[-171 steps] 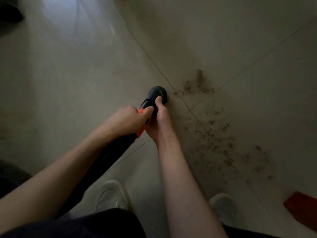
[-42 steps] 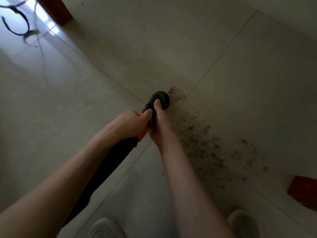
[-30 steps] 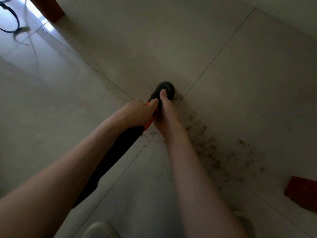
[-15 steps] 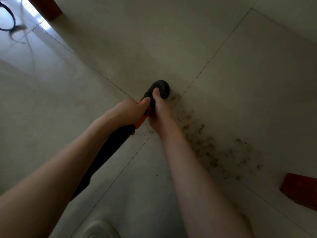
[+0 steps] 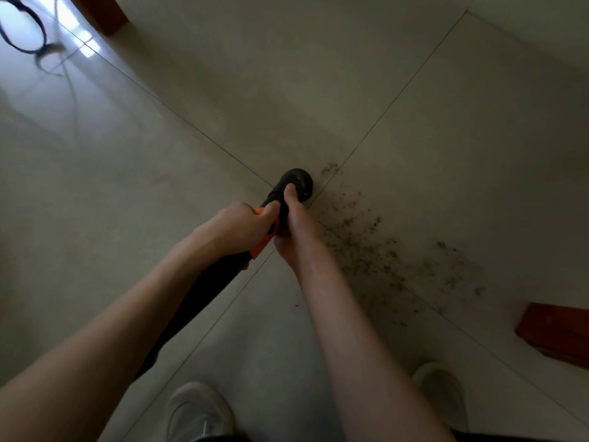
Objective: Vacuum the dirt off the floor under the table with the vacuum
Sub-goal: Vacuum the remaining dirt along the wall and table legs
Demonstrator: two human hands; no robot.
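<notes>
I hold a black vacuum (image 5: 204, 298) with an orange collar, its round nozzle (image 5: 298, 183) pointing down at the tile floor where four tiles meet. My left hand (image 5: 236, 228) grips the body at the orange collar. My right hand (image 5: 293, 231) grips the black neck just behind the nozzle, thumb lying along it. Brown dirt (image 5: 376, 250) is scattered over the tile to the right of the nozzle, stretching toward the lower right. A small patch of crumbs (image 5: 330, 169) lies just beyond the nozzle.
A red-brown table leg (image 5: 554, 330) stands on the floor at the right edge, another wooden leg (image 5: 102, 12) at the top left. A black cable (image 5: 25, 36) loops on the shiny floor at far left. My white shoes (image 5: 197, 413) are at the bottom.
The view has shifted so both shoes show again. The nozzle sits slightly left of the tile joint, and a small patch of crumbs is now uncovered beyond it. Both hands keep their grip.
</notes>
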